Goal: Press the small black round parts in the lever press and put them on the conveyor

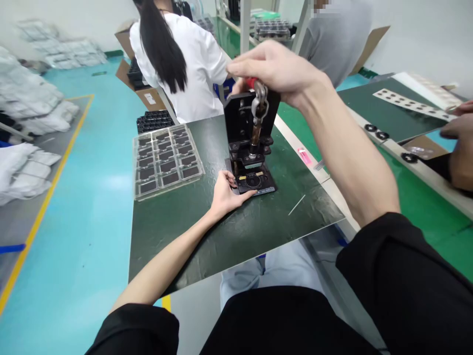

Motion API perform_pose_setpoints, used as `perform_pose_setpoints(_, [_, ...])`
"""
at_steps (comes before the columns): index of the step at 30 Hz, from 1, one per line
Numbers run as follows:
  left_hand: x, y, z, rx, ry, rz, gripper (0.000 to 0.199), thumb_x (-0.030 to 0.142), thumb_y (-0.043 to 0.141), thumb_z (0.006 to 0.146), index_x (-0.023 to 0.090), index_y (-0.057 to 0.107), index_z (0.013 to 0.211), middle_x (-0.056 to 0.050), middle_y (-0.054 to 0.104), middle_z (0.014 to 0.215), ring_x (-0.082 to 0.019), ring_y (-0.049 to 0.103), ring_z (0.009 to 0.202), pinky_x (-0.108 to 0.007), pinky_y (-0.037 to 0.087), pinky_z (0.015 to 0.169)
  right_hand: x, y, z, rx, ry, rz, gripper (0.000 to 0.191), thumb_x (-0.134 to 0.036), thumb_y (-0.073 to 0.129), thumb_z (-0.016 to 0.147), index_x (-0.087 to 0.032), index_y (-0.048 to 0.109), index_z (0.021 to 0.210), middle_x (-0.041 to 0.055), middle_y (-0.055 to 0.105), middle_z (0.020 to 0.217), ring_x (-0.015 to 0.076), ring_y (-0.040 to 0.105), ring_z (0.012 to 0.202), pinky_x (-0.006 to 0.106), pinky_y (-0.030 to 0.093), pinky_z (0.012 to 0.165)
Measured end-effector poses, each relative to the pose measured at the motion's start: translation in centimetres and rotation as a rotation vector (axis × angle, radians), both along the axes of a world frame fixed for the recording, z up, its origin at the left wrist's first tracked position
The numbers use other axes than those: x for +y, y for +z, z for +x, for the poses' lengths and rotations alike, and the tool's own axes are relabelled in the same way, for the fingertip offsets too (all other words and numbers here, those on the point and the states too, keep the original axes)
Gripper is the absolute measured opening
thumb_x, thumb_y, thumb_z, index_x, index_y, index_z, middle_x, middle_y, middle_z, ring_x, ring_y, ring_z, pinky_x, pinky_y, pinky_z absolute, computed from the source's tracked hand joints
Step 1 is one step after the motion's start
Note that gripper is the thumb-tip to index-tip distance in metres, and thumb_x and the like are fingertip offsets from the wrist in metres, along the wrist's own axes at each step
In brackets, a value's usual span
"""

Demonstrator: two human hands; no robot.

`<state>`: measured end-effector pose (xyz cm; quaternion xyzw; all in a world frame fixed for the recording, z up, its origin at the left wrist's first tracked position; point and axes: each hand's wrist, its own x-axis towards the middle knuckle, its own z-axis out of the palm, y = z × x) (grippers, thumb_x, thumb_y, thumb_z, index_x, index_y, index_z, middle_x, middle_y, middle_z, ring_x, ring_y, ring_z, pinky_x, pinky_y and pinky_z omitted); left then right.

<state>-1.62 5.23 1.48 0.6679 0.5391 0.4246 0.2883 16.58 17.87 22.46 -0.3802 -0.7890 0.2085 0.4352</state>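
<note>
A black hand press [242, 121] stands upright on the dark green table [185, 236]. My right hand [271, 69] is wrapped over the red handle [251, 82] at its top. Low at the left side of the base, my left hand [226, 196] rests with its thumb along the front edge and its other fingers curled at the side. On the base, below the press head, lies a black part with a round ring [253, 181] and small yellowish pieces. To the left sits a clear plastic tray [168, 160] holding black square parts in compartments.
A thin white strip [296, 205] lies right of the press. A pink item [305, 156] rests on the rail beyond the table. A person in white [195, 64] is ahead; another person's hands [461, 143] are at the far right, near black rings [382, 135].
</note>
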Motion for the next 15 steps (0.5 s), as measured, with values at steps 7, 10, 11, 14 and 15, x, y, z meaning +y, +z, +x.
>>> perform_pose_setpoints(7, [-0.1,-0.1,0.1,-0.018,-0.008,-0.002,0.071,0.042,0.096,0.054,0.025,0.037,0.089,0.007,0.049,0.080,-0.012,0.053,0.066,-0.027,0.046,0.063,-11.6,-5.5,-0.4,0.191,-0.085,0.602,0.011,-0.023,0.053,0.104,-0.020,0.063,0.109,0.0001,0.069,0.106,0.0139,0.071,0.093,0.033,0.061,0.087])
perform_pose_setpoints(10, [-0.2,0.0,0.1,-0.031,-0.014,-0.017,0.070,0.041,0.095,0.055,0.025,0.036,0.089,0.006,0.049,0.080,-0.012,0.053,0.066,-0.027,0.045,0.063,-12.7,-10.1,-0.2,0.119,-0.097,0.554,0.013,-0.029,0.056,0.103,-0.024,0.067,0.103,0.0057,0.074,0.106,0.0261,0.070,0.113,0.054,0.057,0.103])
perform_pose_setpoints(11, [-0.2,0.0,0.1,-0.035,-0.017,-0.018,0.070,0.041,0.095,0.055,0.025,0.036,0.089,0.006,0.050,0.080,-0.012,0.053,0.066,-0.027,0.045,0.063,-12.6,-11.1,-0.1,0.104,-0.097,0.497,0.016,-0.035,0.056,0.103,-0.025,0.069,0.103,0.0070,0.074,0.109,0.0288,0.068,0.119,0.060,0.053,0.108])
perform_pose_setpoints(14, [-0.2,0.0,0.2,-0.037,-0.014,-0.006,0.070,0.040,0.096,0.055,0.025,0.036,0.088,0.006,0.050,0.079,-0.012,0.052,0.067,-0.027,0.045,0.063,-12.5,-12.1,0.5,0.077,-0.077,0.379,0.025,-0.047,0.058,0.102,-0.025,0.071,0.103,0.0068,0.073,0.114,0.0309,0.065,0.127,0.063,0.050,0.112])
perform_pose_setpoints(15, [-0.2,-0.1,0.2,-0.035,-0.011,-0.005,0.070,0.040,0.096,0.055,0.025,0.037,0.089,0.006,0.050,0.079,-0.012,0.052,0.067,-0.027,0.045,0.063,-12.6,-11.6,0.6,0.061,-0.065,0.391,0.024,-0.046,0.059,0.102,-0.025,0.071,0.104,0.0058,0.074,0.113,0.0299,0.066,0.126,0.060,0.052,0.111])
